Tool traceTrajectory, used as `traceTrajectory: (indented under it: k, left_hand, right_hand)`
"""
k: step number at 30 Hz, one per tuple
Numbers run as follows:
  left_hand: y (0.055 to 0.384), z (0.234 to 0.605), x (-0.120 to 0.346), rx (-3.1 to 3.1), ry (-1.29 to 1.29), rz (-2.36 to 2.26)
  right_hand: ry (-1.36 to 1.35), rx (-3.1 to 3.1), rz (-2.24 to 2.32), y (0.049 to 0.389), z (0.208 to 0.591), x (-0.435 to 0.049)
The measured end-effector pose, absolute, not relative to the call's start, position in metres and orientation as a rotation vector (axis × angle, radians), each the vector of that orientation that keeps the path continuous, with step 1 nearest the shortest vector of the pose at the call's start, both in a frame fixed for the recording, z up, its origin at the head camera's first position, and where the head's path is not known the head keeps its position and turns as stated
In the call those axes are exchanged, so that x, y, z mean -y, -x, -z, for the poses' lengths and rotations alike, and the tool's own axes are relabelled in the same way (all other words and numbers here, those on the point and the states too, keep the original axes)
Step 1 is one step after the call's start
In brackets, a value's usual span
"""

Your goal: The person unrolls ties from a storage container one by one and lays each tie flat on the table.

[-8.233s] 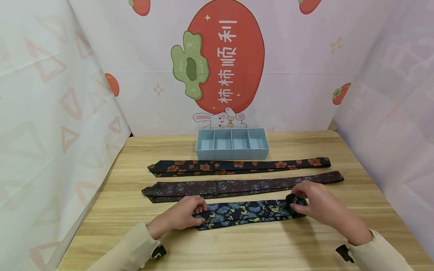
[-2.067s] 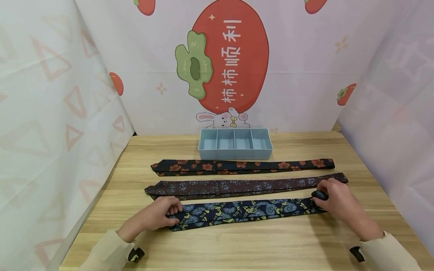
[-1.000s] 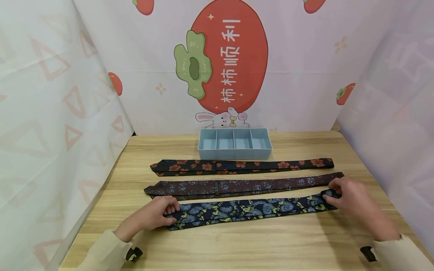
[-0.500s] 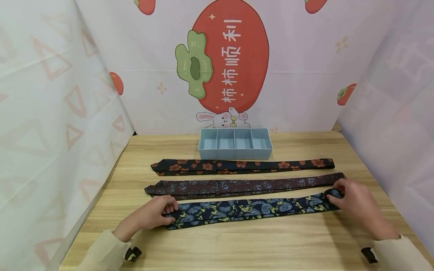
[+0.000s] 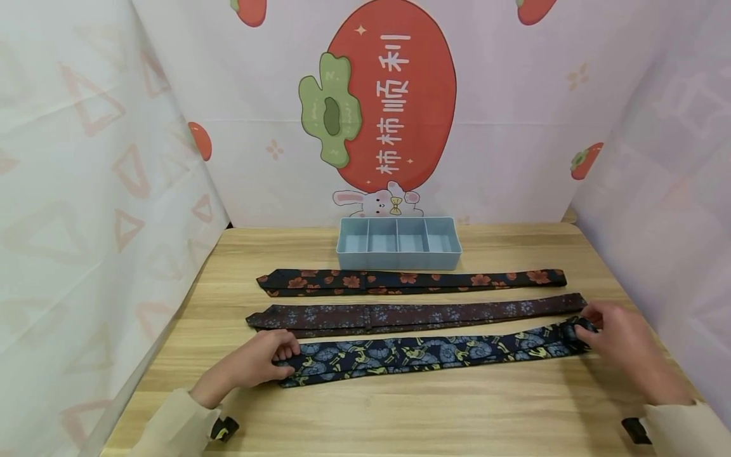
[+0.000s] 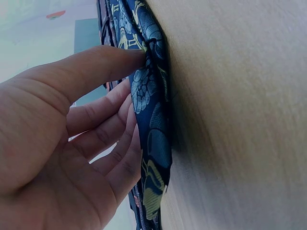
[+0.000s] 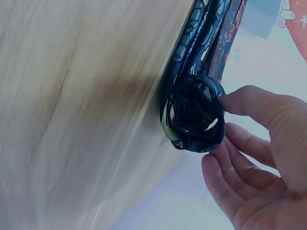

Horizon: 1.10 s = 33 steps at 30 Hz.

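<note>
A navy necktie (image 5: 422, 354) with blue shell-like and yellow motifs lies lengthwise at the front of the group. My left hand (image 5: 264, 360) holds its wide left end; in the left wrist view the thumb (image 6: 108, 62) presses on the cloth, with the other fingers along its edge. At the narrow right end the tie is coiled into a small loose roll (image 7: 194, 115). My right hand (image 5: 619, 336) grips that roll between thumb and fingers, as the right wrist view shows. The left tip of the tie is partly hidden by the left hand.
Behind it lie a maroon necktie (image 5: 434, 313) with small blue flowers and a black necktie (image 5: 411, 281) with orange flowers. A light blue box (image 5: 398, 260) with several compartments stands at the back of the wooden table (image 5: 400, 419). Printed cloth hangs around three sides.
My right hand has moved right with the rolled end, and a longer flat stretch of the navy necktie shows. My left hand moved left earlier and has since stayed nearly still.
</note>
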<state>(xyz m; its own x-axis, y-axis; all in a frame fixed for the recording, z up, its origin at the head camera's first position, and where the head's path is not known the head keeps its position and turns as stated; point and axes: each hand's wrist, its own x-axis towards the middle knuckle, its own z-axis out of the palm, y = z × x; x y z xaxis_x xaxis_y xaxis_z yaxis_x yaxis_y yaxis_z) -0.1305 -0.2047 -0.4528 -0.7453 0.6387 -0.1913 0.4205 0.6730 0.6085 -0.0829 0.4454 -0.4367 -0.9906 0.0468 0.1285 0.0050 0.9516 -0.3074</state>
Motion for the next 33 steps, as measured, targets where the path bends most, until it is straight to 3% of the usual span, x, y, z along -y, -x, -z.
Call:
traceTrajectory:
  k: [9, 33]
  left_hand:
    - [0.129, 0.453, 0.203, -2.493, -0.819, -0.769]
    - [0.128, 0.449, 0.206, -2.499, -0.8, -0.758]
  right_hand:
    - [-0.057, 2.966, -0.444, 0.085, 0.436, -0.447]
    - [0.019, 2.971, -0.489, 0.083, 0.44, -0.464]
